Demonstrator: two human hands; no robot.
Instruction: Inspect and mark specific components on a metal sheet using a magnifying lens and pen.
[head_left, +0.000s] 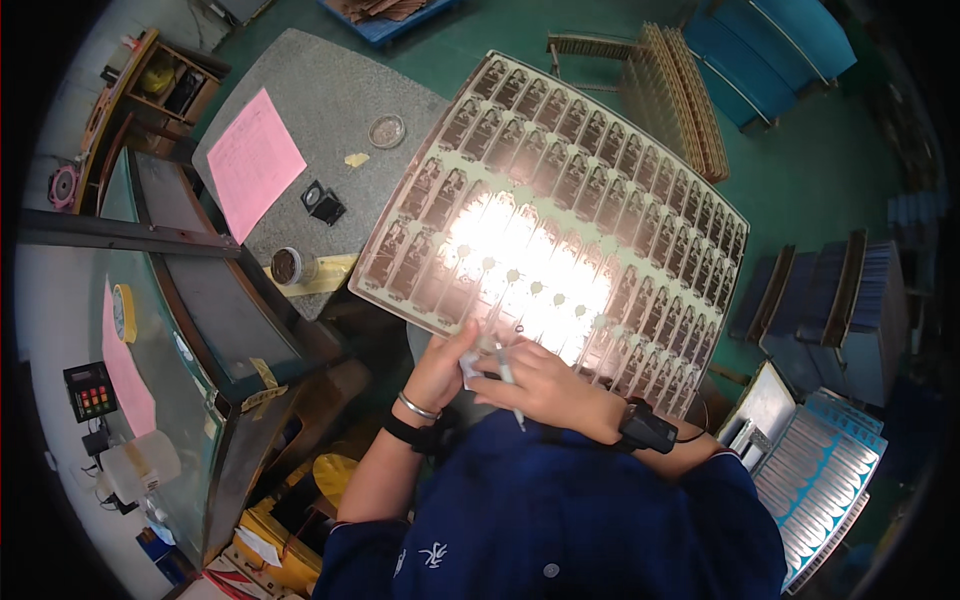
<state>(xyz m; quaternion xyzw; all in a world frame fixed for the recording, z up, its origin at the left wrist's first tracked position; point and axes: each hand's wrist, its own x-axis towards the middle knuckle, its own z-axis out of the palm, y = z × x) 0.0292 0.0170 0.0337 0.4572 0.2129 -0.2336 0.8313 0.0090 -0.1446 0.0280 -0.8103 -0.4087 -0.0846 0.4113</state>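
A large pale panel (pixel 620 245) with rows of dark, long printed shapes lies tilted in front of me, strong glare across its middle. My left hand (pixel 435 375) is closed at its near edge, thumb over the top; the fingers beneath are mostly hidden. By that thumb is a crumpled white wipe (pixel 468 367), partly covered by the hands. My right hand (pixel 550 388) grips a slim white pen-like tool (pixel 503 362) between its fingers, close above the same edge. The tool's upper end points toward the panel; glare blurs its tip.
On the grey table (pixel 350 85) at left are a pink sheet (pixel 255 165), a small black stand (pixel 322 203), a round dish (pixel 386 131) and a jar (pixel 287 265). Stacked panels (pixel 680 100) stand far right. A blue-and-white patterned stack (pixel 820 480) sits near right.
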